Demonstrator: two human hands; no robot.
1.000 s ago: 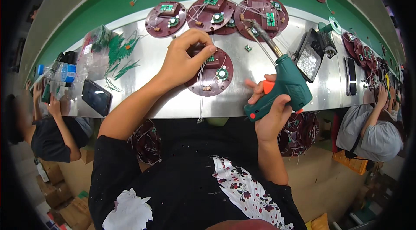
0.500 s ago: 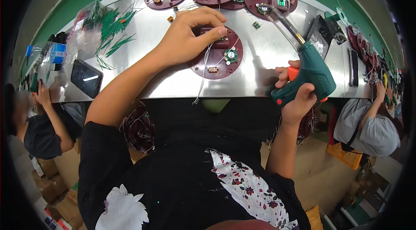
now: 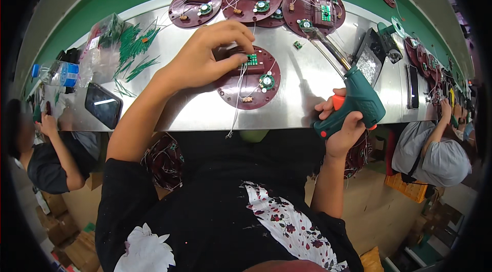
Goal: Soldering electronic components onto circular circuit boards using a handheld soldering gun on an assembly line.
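Observation:
My left hand (image 3: 207, 54) is over a round maroon disc (image 3: 251, 98) on the metal bench. Its fingers are curved and apart, with the thumb tip against the edge of a small green circuit board (image 3: 251, 60) on the disc. White wires (image 3: 238, 95) run from there over the bench's front edge. A round speaker-like part (image 3: 267, 82) and a small copper-coloured piece (image 3: 247, 99) are also on the disc. My right hand (image 3: 344, 131) grips a green soldering gun (image 3: 365, 98) with an orange-red trigger, its long metal tip pointing up and left toward the back discs.
Several wired maroon discs (image 3: 195, 17) line the back. Green wires (image 3: 134, 41), a phone (image 3: 103, 104) and a water bottle (image 3: 57, 73) lie left. A black tray (image 3: 367, 59), a solder spool (image 3: 394, 27) and a tiny circuit board (image 3: 298, 45) are right. People work on both sides.
My left hand has shifted slightly left over the disc, uncovering the green circuit board. The whole view has tilted a little. The soldering gun stays in my right hand.

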